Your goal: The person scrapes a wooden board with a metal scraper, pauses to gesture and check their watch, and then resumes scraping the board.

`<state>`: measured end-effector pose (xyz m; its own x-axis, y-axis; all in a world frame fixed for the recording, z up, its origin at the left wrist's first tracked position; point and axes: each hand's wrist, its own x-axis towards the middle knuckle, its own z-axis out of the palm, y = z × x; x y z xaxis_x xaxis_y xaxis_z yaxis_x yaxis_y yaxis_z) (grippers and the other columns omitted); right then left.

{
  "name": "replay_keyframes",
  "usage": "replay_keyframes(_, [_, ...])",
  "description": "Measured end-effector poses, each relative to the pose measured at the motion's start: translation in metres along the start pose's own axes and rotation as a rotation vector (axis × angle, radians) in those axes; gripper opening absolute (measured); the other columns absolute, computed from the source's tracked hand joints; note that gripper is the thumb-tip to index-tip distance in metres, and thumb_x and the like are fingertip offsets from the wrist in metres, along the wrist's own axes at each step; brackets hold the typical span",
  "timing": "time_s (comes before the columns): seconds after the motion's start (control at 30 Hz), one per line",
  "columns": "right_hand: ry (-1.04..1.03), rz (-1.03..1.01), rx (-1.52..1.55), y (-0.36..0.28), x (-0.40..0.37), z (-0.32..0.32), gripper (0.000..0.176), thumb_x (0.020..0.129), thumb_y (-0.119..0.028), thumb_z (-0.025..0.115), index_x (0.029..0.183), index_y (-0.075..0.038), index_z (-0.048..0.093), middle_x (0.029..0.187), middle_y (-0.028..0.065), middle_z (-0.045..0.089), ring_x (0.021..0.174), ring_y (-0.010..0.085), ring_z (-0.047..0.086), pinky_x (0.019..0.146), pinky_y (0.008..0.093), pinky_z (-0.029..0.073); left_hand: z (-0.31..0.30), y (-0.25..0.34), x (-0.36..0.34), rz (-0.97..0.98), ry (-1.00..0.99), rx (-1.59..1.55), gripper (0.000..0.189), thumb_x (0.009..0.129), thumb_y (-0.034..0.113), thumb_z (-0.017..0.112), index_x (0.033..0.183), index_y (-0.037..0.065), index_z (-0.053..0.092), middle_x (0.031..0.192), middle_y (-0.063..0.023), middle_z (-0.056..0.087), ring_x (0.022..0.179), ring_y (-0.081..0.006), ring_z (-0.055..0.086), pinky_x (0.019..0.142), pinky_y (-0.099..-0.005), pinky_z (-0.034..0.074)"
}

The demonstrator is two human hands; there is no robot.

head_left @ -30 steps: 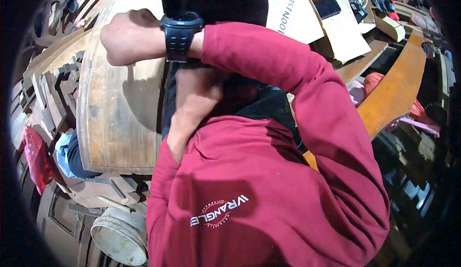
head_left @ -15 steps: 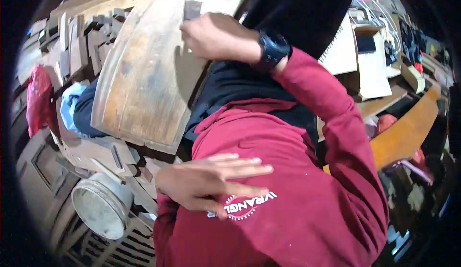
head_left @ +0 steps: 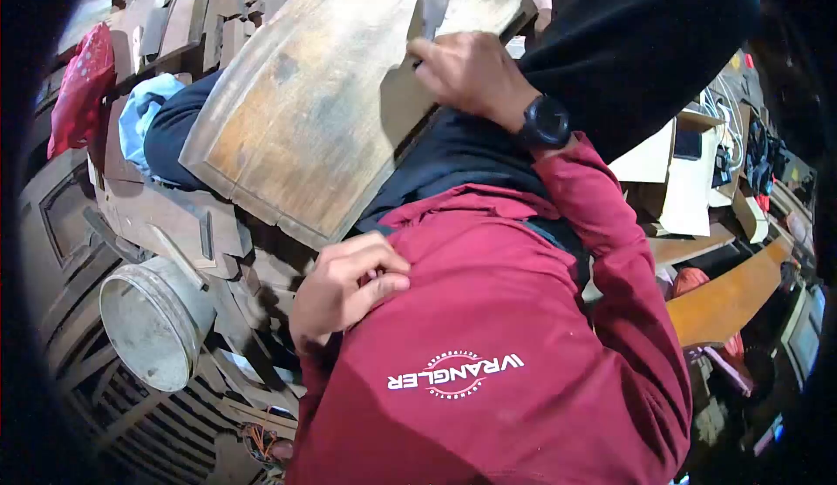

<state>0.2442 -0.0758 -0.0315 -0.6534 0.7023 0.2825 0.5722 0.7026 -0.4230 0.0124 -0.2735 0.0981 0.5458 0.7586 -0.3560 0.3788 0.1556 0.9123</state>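
Observation:
My right hand, with a black watch on its wrist, is closed on a putty knife. Its flat metal blade points away from me over a curved wooden panel; the handle is hidden in my fist. Pale and brown patches mark the panel, which lies across my lap and leg. Against the front of my dark red sweatshirt rests my left hand. Its fingers are curled in toward the thumb, and I cannot tell whether they pinch anything.
A dirty white bucket stands at the left. Wood offcuts are piled at the upper left, near a red plastic bag. On the right lie an open cardboard box and an orange-brown curved board.
My left hand has gone from lying flat with spread fingers over the shirt logo to curled, nearer the panel. The putty knife's blade now shows more tilted, and the whole view has shifted.

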Motion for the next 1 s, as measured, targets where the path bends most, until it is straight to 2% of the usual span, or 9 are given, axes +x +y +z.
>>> replay_keyframes(0.07, [0.041,-0.083,0.114,-0.008,0.0,-0.002,0.023,0.087,-0.016,0.067,0.109,-0.007,0.069,0.076,0.0139,0.067,0.071,0.0345,0.07,0.065,0.0447,0.057,-0.005,0.008,-0.006,0.021,0.005,-0.071,0.018,0.087,0.01,0.079,0.097,-0.004,0.072,0.089,-0.0126,0.069,0.081,-0.0254,0.069,0.072,-0.0332,0.053])
replay_keyframes(0.2, [0.187,-0.024,-0.13,0.008,0.004,0.013,0.012,0.086,-0.02,0.068,0.089,-0.009,0.066,0.065,0.0123,0.062,0.061,0.0322,0.068,0.057,0.0432,0.055,-0.008,0.009,-0.01,0.069,-0.099,-0.121,0.017,0.092,0.012,0.075,0.098,-0.003,0.071,0.093,-0.0142,0.07,0.082,-0.0293,0.069,0.072,-0.0346,0.054])
replay_keyframes(0.33, [0.144,-0.16,0.082,-0.013,0.003,-0.004,0.018,0.085,-0.019,0.069,0.102,-0.011,0.068,0.065,0.0098,0.062,0.059,0.0316,0.067,0.056,0.0419,0.056,-0.009,0.005,-0.016,0.116,-0.127,-0.112,0.019,0.095,0.015,0.074,0.101,-0.003,0.071,0.095,-0.0144,0.07,0.084,-0.0292,0.069,0.074,-0.0345,0.054])
replay_keyframes(0.47, [0.167,-0.096,-0.061,0.01,0.001,0.017,0.023,0.083,-0.02,0.071,0.104,-0.011,0.069,0.068,0.0109,0.062,0.065,0.0308,0.068,0.057,0.0426,0.055,-0.022,0.011,-0.017,0.041,-0.061,-0.16,0.018,0.096,0.007,0.068,0.109,-0.003,0.073,0.095,-0.0157,0.07,0.084,-0.027,0.069,0.076,-0.0337,0.054])
replay_keyframes(0.63, [0.144,-0.202,0.109,-0.016,0.001,-0.006,0.031,0.08,-0.021,0.073,0.109,-0.013,0.07,0.07,0.0077,0.06,0.063,0.0287,0.066,0.057,0.0404,0.054,-0.037,-0.008,-0.039,0.178,0.669,-0.18,0.016,0.099,0.008,0.062,0.099,-0.004,0.072,0.092,-0.0132,0.07,0.079,-0.0182,0.063,0.072,-0.0298,0.049])
replay_keyframes(0.73, [0.147,-0.243,0.106,-0.015,0.002,0.005,0.034,0.079,-0.021,0.075,0.111,-0.011,0.069,0.07,0.0077,0.057,0.062,0.0282,0.064,0.056,0.0409,0.053,-0.056,0.004,-0.025,0.136,0.904,-0.149,0.015,0.103,0.007,0.057,0.101,-0.005,0.066,0.087,-0.0064,0.057,0.082,-0.0143,0.056,0.078,-0.0292,0.047])
replay_keyframes(0.87, [0.113,-0.326,0.093,-0.017,-0.007,0.004,0.036,0.079,-0.021,0.075,0.111,-0.008,0.068,0.072,0.0079,0.056,0.064,0.0283,0.063,0.057,0.0412,0.053,-0.082,0.032,0.022,0.542,1.026,-0.104,0.02,0.101,0.012,0.059,0.11,-0.006,0.062,0.102,-0.0138,0.057,0.091,-0.0191,0.056,0.078,-0.0327,0.047])
replay_keyframes(0.9, [0.095,-0.338,0.115,-0.019,-0.008,0.002,0.036,0.079,-0.022,0.075,0.11,-0.007,0.068,0.073,0.0083,0.056,0.065,0.0283,0.064,0.058,0.0413,0.053,-0.092,0.04,0.023,0.631,0.905,-0.054,0.028,0.104,0.017,0.059,0.124,-0.003,0.058,0.112,-0.0147,0.055,0.103,-0.0231,0.055,0.086,-0.0347,0.046])
replay_keyframes(1.0, [0.103,-0.191,0.069,-0.017,-0.011,0.024,0.035,0.077,-0.014,0.074,0.111,-0.004,0.071,0.078,0.0102,0.059,0.065,0.0284,0.062,0.058,0.0406,0.052,-0.103,0.081,0.044,0.924,0.868,0.064,0.04,0.102,0.024,0.064,0.129,-0.003,0.054,0.114,-0.0178,0.058,0.101,-0.0262,0.057,0.082,-0.0361,0.048])
